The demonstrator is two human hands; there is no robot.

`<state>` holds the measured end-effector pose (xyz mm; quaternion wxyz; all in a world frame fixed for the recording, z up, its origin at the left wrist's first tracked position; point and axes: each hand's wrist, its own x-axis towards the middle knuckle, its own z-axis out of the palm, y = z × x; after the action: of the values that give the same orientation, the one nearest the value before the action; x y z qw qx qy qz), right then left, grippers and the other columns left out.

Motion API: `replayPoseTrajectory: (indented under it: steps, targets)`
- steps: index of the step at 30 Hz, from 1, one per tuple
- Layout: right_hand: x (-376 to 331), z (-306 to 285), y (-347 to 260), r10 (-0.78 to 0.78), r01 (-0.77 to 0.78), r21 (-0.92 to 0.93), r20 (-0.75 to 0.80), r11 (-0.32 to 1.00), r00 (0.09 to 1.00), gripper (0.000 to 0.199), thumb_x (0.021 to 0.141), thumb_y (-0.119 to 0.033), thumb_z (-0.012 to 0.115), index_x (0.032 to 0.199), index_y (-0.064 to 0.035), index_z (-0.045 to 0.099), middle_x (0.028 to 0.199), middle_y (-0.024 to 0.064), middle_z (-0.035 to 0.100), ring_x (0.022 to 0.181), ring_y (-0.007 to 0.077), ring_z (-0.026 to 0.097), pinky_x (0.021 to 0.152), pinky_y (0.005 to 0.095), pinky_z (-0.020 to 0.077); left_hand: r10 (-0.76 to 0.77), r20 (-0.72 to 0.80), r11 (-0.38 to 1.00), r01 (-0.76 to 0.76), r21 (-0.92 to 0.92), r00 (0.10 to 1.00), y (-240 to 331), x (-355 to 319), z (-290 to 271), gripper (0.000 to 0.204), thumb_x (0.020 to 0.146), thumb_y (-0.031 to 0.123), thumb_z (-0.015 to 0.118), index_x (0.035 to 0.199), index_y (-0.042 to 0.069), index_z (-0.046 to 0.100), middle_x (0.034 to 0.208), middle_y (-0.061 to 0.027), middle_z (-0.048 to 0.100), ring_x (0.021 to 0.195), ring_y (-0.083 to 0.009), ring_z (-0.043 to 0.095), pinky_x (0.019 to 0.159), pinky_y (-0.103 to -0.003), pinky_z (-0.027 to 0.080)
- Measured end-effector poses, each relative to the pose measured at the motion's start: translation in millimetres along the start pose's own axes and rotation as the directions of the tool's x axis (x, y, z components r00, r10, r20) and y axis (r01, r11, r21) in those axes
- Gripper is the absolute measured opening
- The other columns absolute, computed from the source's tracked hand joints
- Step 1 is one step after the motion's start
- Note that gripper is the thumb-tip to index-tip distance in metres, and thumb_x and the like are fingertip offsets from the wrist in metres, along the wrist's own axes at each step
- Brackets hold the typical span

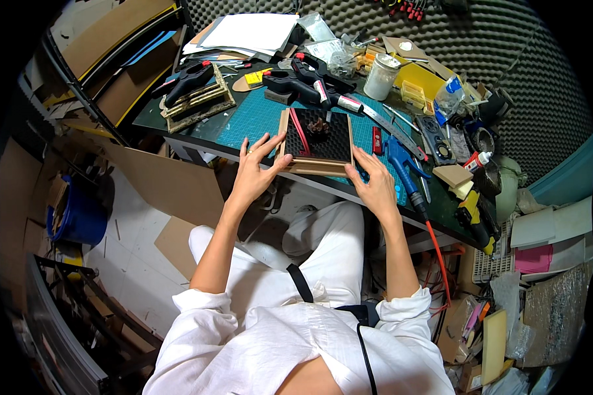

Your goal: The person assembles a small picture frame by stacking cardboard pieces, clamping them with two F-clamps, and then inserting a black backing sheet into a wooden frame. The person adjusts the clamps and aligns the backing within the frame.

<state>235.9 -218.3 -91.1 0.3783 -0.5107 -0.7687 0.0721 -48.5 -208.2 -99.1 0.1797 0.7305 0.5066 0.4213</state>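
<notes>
A shallow wooden box (317,169) with pale sides stands at the front edge of the bench. Its dark face (319,141) shows a bumpy pattern, a pink-red streak and a small brown shape; I cannot tell whether these are reflections. My left hand (255,163) grips the left side, its thumb at the near corner and its fingers along the edge. At the opposite side, my right hand (373,179) holds the right edge with thumb and fingers. Just beyond the box lie black spring clamps (293,85). A small red block (377,141) lies right of it.
A teal cutting mat (244,122) covers part of the bench. Near my right hand are a steel ruler (382,122) and a blue air gun (402,161) with a red hose (438,250). A white jar (381,78) and wood strips (201,102) stand farther back.
</notes>
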Motion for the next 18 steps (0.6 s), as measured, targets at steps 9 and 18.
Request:
replayPoseTrajectory:
  steps: [9,18]
  targets:
    - [1.0,-3.9,-6.8,-0.016,0.017,-0.047,0.009,0.999,1.0,0.054,0.091,-0.037,0.066,0.133,-0.0035,0.06,0.129,0.0192,0.063,0.125,0.0317,0.057,0.111,0.0429,0.039,0.034,-0.003,0.999,-0.033,0.032,0.999,2.1,-2.4,-0.2,0.065,0.085,0.05,0.071,0.14,0.017,0.057,0.138,-0.012,0.059,0.14,-0.0301,0.042,0.121,-0.053,0.007]
    - [1.2,-1.7,-3.7,0.001,-0.001,-0.019,0.001,1.0,1.0,0.052,0.091,-0.037,0.065,0.132,-0.0041,0.061,0.128,0.0192,0.063,0.125,0.0311,0.057,0.111,0.0431,0.0391,0.015,0.002,1.0,-0.015,-0.004,1.0,0.2,-0.9,1.4,0.063,0.087,0.05,0.069,0.139,0.017,0.058,0.138,-0.0117,0.059,0.14,-0.0305,0.042,0.121,-0.054,0.004]
